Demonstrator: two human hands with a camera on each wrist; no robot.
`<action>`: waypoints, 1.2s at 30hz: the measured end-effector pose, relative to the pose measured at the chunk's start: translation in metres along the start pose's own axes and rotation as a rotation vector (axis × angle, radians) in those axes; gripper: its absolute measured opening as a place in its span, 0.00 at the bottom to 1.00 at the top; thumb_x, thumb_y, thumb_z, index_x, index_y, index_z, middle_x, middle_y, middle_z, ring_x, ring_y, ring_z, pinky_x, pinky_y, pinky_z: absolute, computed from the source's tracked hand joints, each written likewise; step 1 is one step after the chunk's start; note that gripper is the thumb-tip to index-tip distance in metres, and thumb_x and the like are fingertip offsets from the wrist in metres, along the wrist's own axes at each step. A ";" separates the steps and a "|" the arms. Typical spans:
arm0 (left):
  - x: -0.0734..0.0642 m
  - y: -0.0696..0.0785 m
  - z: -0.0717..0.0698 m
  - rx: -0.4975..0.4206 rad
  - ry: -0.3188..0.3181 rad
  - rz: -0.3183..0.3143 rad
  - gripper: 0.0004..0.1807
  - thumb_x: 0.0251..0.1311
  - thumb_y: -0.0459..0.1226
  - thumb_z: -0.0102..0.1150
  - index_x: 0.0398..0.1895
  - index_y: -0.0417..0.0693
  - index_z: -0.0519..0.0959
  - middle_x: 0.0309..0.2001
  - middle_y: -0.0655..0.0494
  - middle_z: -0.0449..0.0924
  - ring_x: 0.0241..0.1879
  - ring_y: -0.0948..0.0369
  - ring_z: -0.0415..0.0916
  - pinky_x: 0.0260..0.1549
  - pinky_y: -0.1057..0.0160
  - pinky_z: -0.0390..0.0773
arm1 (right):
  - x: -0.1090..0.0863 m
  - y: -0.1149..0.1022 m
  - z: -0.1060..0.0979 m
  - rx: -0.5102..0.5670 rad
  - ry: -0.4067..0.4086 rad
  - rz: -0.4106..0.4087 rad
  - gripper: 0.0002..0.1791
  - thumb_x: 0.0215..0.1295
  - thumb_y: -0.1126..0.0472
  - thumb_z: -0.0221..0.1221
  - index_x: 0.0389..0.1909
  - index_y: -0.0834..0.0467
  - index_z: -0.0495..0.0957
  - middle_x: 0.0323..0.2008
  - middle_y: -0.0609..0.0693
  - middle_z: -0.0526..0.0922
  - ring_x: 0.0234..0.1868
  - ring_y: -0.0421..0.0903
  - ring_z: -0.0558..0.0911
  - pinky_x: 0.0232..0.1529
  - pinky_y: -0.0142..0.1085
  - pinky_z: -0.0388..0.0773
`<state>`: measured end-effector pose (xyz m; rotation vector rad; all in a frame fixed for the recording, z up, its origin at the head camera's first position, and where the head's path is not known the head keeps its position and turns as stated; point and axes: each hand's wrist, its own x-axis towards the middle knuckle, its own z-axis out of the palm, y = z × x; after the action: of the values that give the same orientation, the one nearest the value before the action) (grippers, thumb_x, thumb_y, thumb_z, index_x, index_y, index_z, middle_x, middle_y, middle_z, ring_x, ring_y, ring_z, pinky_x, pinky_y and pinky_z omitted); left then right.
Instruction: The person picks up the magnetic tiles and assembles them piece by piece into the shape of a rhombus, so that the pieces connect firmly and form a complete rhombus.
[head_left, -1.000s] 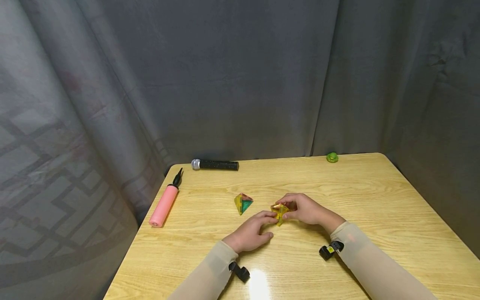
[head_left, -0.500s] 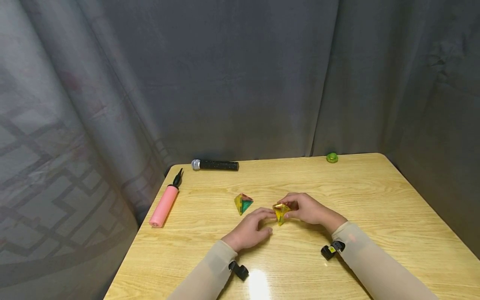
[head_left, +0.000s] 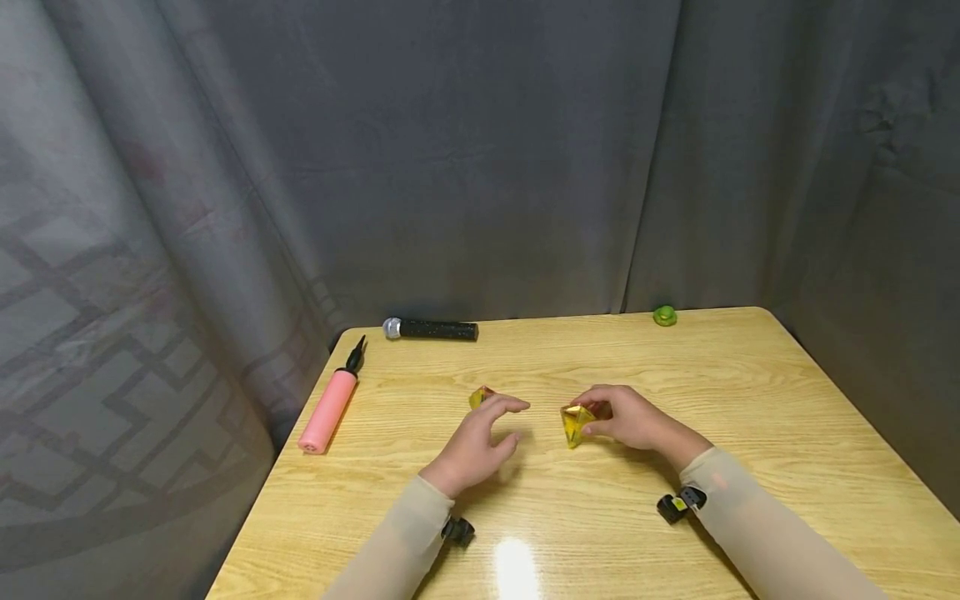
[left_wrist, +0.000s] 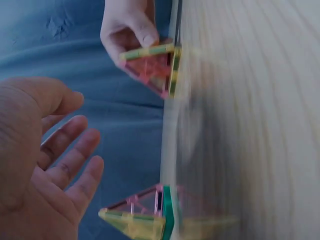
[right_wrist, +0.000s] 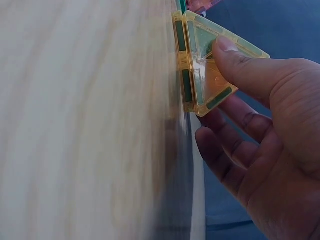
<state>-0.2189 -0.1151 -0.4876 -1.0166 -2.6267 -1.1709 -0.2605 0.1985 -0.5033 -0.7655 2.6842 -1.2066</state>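
My right hand (head_left: 628, 419) pinches a small pyramid of see-through magnetic tiles (head_left: 573, 425), thumb on one yellow triangular face (right_wrist: 206, 62). Its base tile is at the tabletop in the right wrist view; the left wrist view shows a red face (left_wrist: 152, 67) too. To the left, my left hand (head_left: 472, 450) hovers over the table with fingers spread and loosely bent, holding nothing. Behind it, partly hidden in the head view, a second tile pyramid (head_left: 478, 397) stands on the table; the left wrist view shows its pink, yellow and green tiles (left_wrist: 140, 215).
A pink hand pump (head_left: 328, 412) with a black nozzle lies along the table's left edge. Near the back edge lies a black microphone (head_left: 437, 331) with a silver head. A small green toy (head_left: 664, 316) sits at the back right. Grey curtains (head_left: 480, 167) surround the wooden table (head_left: 750, 400).
My left hand has come away from the held pyramid, moving left and now covering part of the second one. The right hand has shifted slightly right with its pyramid.
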 end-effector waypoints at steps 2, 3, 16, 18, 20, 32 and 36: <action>-0.002 -0.003 -0.005 0.002 0.023 0.008 0.26 0.71 0.31 0.64 0.70 0.52 0.75 0.66 0.63 0.75 0.69 0.60 0.71 0.68 0.53 0.73 | -0.003 0.001 -0.002 -0.011 0.012 0.008 0.22 0.60 0.62 0.76 0.55 0.56 0.86 0.46 0.44 0.85 0.44 0.44 0.81 0.46 0.42 0.82; -0.003 -0.005 -0.007 0.001 0.037 0.009 0.26 0.71 0.31 0.64 0.70 0.51 0.75 0.66 0.63 0.75 0.68 0.60 0.71 0.68 0.53 0.73 | -0.004 0.002 -0.004 -0.012 0.018 0.020 0.21 0.60 0.62 0.76 0.55 0.56 0.86 0.46 0.44 0.85 0.44 0.44 0.81 0.46 0.42 0.82; -0.008 -0.039 -0.025 -0.110 0.209 -0.102 0.29 0.69 0.33 0.68 0.71 0.57 0.73 0.67 0.58 0.73 0.70 0.54 0.69 0.68 0.37 0.69 | -0.019 0.011 -0.011 0.026 0.023 0.068 0.21 0.63 0.61 0.74 0.57 0.57 0.84 0.48 0.47 0.84 0.46 0.46 0.81 0.45 0.38 0.82; -0.008 -0.043 -0.025 -0.127 0.188 -0.135 0.30 0.70 0.35 0.67 0.73 0.56 0.71 0.69 0.58 0.71 0.72 0.53 0.66 0.70 0.37 0.67 | -0.022 0.012 -0.012 0.029 0.022 0.068 0.22 0.64 0.60 0.74 0.57 0.58 0.84 0.48 0.47 0.84 0.47 0.46 0.81 0.45 0.38 0.82; -0.009 -0.045 -0.025 -0.140 0.168 -0.157 0.31 0.71 0.35 0.67 0.74 0.55 0.70 0.71 0.58 0.70 0.74 0.51 0.64 0.71 0.37 0.65 | -0.024 0.013 -0.012 0.029 0.022 0.066 0.22 0.64 0.60 0.74 0.58 0.59 0.83 0.49 0.48 0.84 0.47 0.46 0.82 0.45 0.38 0.82; -0.011 -0.060 -0.022 -0.176 0.102 -0.257 0.36 0.70 0.35 0.67 0.78 0.46 0.65 0.75 0.50 0.66 0.76 0.48 0.60 0.74 0.42 0.60 | -0.034 0.016 -0.014 0.013 0.057 0.071 0.21 0.64 0.58 0.73 0.57 0.57 0.84 0.48 0.48 0.84 0.46 0.46 0.81 0.44 0.38 0.81; -0.014 -0.067 -0.020 -0.210 0.058 -0.301 0.38 0.70 0.37 0.67 0.80 0.48 0.63 0.78 0.49 0.62 0.77 0.45 0.59 0.73 0.41 0.62 | -0.035 0.018 -0.012 0.019 0.067 0.076 0.20 0.65 0.58 0.73 0.56 0.56 0.84 0.47 0.48 0.84 0.43 0.45 0.80 0.42 0.36 0.81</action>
<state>-0.2525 -0.1686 -0.5207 -0.6121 -2.7215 -1.5401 -0.2405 0.2337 -0.5117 -0.6253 2.7236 -1.2593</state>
